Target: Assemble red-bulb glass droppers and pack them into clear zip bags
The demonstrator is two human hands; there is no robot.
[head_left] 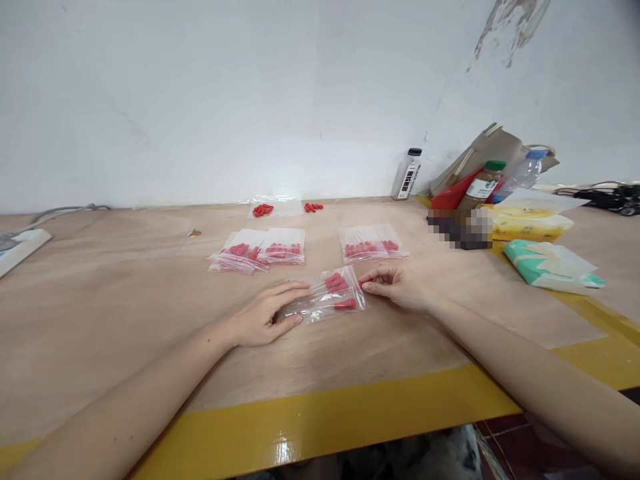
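Observation:
A clear plastic zip bag (330,297) with several red capsule-shaped pieces inside lies flat on the wooden table (125,300) between my hands. My left hand (265,317) rests on the bag's left end, fingers stretched along it and thumb under its edge. My right hand (393,285) pinches the bag's right edge with thumb and fingertips; a red piece shows right at the fingertips.
More filled bags lie behind: a pile (257,250) at centre left, one (373,243) at centre right, one (273,208) by the wall beside loose red pieces (313,207). Bottles (410,175), a paper bag (490,150) and tissue packs (550,267) crowd the right. A power strip (20,247) is at far left.

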